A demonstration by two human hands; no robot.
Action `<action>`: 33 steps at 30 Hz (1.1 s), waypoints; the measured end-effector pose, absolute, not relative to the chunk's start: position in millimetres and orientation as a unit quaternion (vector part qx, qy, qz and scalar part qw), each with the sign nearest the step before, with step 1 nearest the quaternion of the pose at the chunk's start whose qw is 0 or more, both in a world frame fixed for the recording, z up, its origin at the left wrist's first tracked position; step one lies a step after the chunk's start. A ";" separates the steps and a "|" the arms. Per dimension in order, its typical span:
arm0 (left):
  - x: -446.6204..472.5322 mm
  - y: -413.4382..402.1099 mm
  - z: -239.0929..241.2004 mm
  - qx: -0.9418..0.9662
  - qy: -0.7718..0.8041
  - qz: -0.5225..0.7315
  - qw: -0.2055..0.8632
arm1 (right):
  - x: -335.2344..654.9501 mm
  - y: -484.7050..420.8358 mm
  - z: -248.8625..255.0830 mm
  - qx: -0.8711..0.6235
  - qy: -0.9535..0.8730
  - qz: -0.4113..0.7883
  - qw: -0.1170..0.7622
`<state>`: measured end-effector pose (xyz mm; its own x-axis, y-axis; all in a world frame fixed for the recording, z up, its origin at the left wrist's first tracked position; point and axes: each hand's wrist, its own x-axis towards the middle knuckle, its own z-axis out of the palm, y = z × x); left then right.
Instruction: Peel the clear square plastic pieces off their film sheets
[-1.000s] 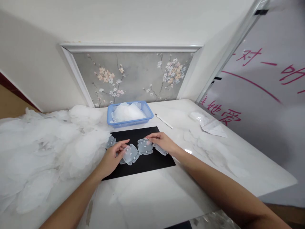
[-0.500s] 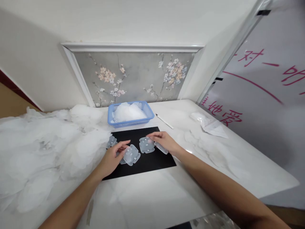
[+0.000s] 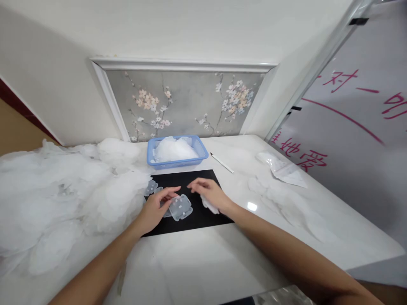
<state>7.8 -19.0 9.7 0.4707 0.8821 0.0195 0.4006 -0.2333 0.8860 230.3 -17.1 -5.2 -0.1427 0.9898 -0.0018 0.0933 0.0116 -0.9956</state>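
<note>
Head view, as I log it from my remote post; clock centred on the black mat, twelve towards the wall.

Item: black mat, flat on the white, grey-veined desk.

Item: left hand, at nine o'clock. Grasping, thumb and fingers at the left edge of a clear square piece.

Item: clear square piece, notched edges, small pale dots on its face. Located just left of the clock's centre, over the mat; part of another such piece shows beneath it.

Item: right hand, at two o'clock, fingers bent and slightly blurred, apart from the left. A whitish piece shows beneath the palm; I cannot tell whether it is gripped.

Item: small clear pieces, at ten o'clock, by the mat's edge.

Item: large heap of cloudy white pieces, spread at nine to ten o'clock, touching the mat's corner.

Item: blue basket, twelve o'clock, loaded with a white mound.

Item: pencil, white, dark tip, one o'clock.

Item: plastic packet, between two and three o'clock.

Item: flowered panel, white-framed, twelve o'clock, behind the basket.
</note>
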 end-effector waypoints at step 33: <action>-15.7 -12.3 23.2 0.779 0.558 0.141 0.249 | 252.3 -15.0 -7.9 -0.519 -0.524 0.552 0.389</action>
